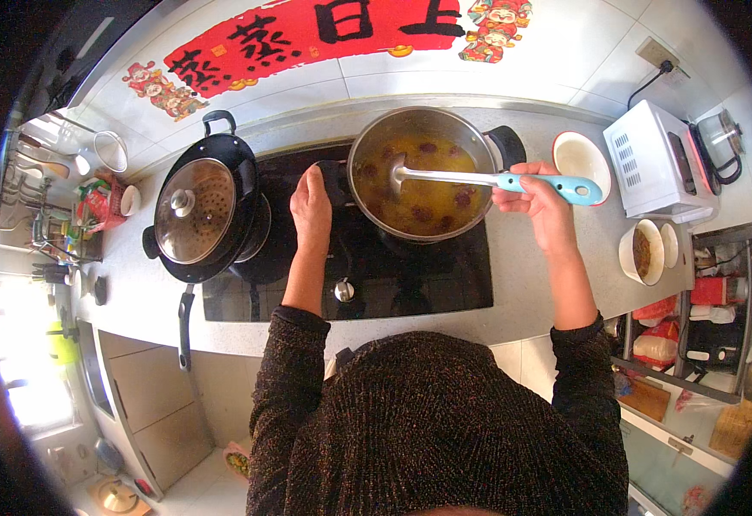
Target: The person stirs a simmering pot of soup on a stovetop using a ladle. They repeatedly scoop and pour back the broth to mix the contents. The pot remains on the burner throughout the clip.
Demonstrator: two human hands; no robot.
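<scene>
A deep stainless-steel pot [424,233] stands on the black glass cooktop [427,284]. Yellowish soup [408,193] with several dark red pieces, possibly jujubes, fills its lower part. My left hand [312,209] grips the pot's black left handle [334,182], which is partly hidden by the fingers. In my right hand [539,205] is a metal ladle [447,176] by its light-blue handle. The ladle's shaft crosses over the pot's right rim, and its bowl dips into the soup. Just beyond the right hand sits a white bowl with a red rim [581,161].
Left of the pot, a black wok [244,164] holds a steamer under a glass lid [185,226]; its long handle overhangs the counter edge. At right are a white appliance [650,161], a glass kettle [718,138] and a bowl of brown food [642,251]. A knob [344,290] is on the cooktop.
</scene>
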